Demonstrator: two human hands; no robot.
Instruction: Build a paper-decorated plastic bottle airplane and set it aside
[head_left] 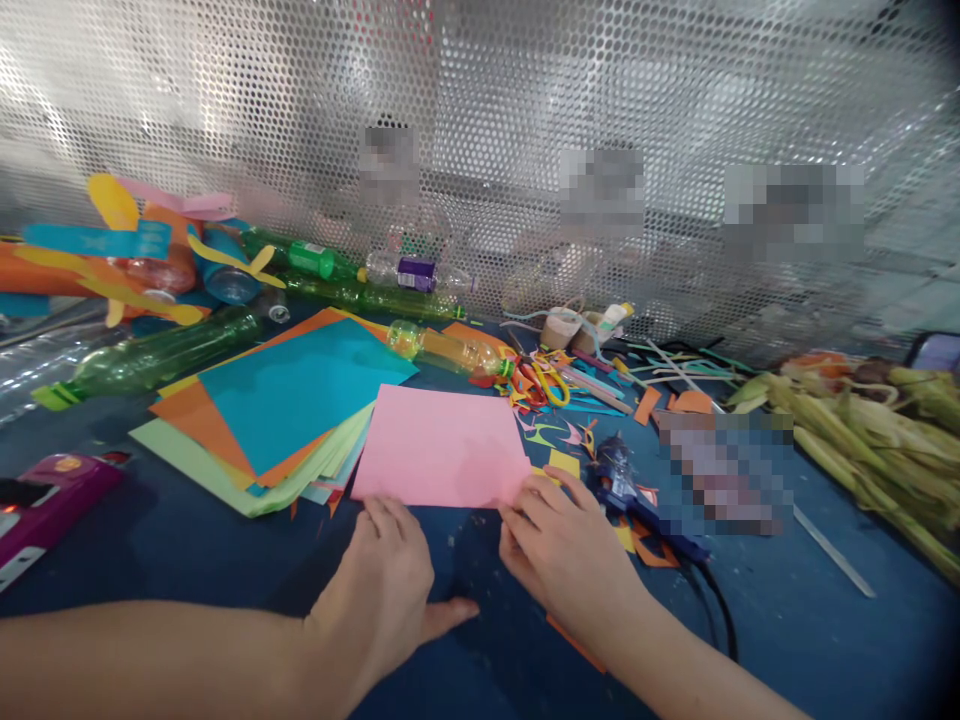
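Observation:
A sheet of pink paper (pixel 442 445) lies in front of me on the dark blue table. The fingertips of my left hand (pixel 386 590) rest on its near left corner, with the thumb stretched out to the side over the table. At the near right corner, the bent fingers of my right hand (pixel 566 550) hold the edge of the sheet. Just left of the pink sheet is a fanned stack of paper, with a blue sheet (pixel 300 390) on top and orange and pale green sheets (pixel 195 465) beneath.
A blue glue gun (pixel 652 510) with a black cord lies right of my right hand. Yellow-handled scissors (pixel 551 385) sit among paper scraps. Plastic bottles (pixel 165 350) line the back left; a purple device (pixel 60 505) lies at left, corn husks (pixel 862 440) at right. Perforated metal (pixel 480 130) stands behind.

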